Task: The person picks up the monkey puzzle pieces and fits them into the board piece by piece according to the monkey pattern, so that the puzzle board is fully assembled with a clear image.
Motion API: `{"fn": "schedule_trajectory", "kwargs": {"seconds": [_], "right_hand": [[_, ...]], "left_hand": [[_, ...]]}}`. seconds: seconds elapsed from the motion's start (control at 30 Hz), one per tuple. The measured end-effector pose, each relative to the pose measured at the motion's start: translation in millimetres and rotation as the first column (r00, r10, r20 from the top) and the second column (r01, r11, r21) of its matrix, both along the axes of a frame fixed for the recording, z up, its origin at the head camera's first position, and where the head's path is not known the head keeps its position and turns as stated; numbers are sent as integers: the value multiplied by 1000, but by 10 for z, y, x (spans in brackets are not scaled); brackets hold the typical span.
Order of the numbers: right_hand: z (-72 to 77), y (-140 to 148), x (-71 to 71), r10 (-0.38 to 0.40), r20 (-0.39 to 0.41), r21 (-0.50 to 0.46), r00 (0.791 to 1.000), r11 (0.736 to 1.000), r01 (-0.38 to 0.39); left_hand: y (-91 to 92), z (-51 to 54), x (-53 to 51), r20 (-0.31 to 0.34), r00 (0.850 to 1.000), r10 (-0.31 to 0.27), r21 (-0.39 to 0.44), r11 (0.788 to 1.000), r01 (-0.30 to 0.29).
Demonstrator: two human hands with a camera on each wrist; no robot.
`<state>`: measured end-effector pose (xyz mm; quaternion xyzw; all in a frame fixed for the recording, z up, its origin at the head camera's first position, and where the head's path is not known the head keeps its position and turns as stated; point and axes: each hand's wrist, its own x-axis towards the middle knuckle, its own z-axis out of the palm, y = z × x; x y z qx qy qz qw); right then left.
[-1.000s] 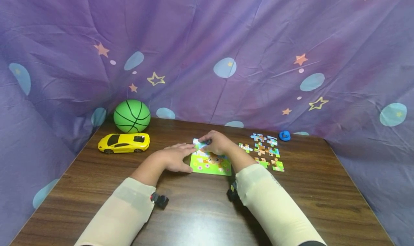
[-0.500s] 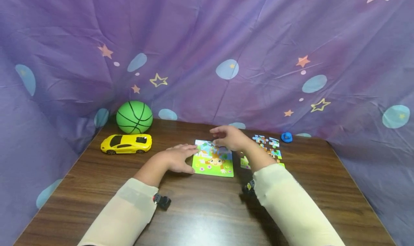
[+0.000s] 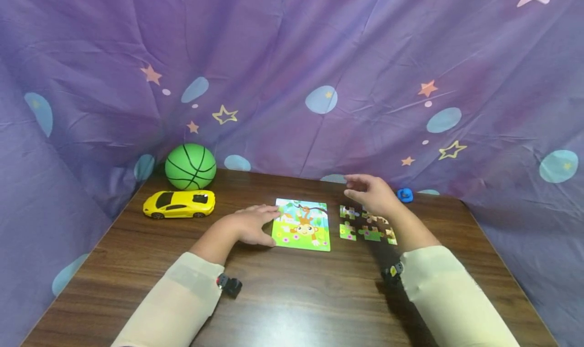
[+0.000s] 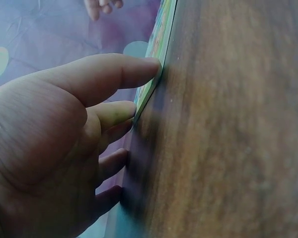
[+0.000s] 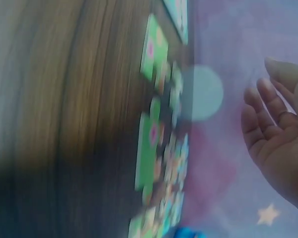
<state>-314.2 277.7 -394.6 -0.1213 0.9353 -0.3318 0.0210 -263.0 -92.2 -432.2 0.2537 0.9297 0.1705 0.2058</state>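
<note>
A square picture board (image 3: 301, 225) with a monkey on it lies flat in the middle of the table. My left hand (image 3: 251, 225) rests at its left edge, with the thumb (image 4: 139, 72) and fingertips touching the rim in the left wrist view. Over the loose jigsaw pieces (image 3: 348, 230), to the right of the board, hovers my right hand (image 3: 374, 195). Its fingers are loosely bent and nothing shows between them in the right wrist view. The hand and forearm hide part of the pieces.
A yellow toy car (image 3: 179, 204) and a green ball (image 3: 190, 167) stand at the left back. Behind the right hand lies a small blue object (image 3: 404, 195). A purple cloth (image 3: 274, 73) hangs along the table's back and sides.
My right hand has moved from above the picture board rightward to over the loose pieces, uncovering the whole monkey picture. The left hand has stayed at the board's left edge.
</note>
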Motion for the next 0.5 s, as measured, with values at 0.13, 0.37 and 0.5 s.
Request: {"fn": "schedule_trajectory", "kwargs": {"seconds": [0.13,0.37,0.5], "right_hand": [[-32,213,-27,-65,11,-2,998,998,65],[-202,534,-158,-135,1,-11,991,991,135],[-269,638,-238,-151,9,14,988,988,151]], "left_hand": [[-3,-3,1,4,1000,4,0,1000,-4],[0,-17,-12,11,1000,2,-5,1000,-2],[-2,-19,-16,10,1000,-1,-6,1000,1]]}}
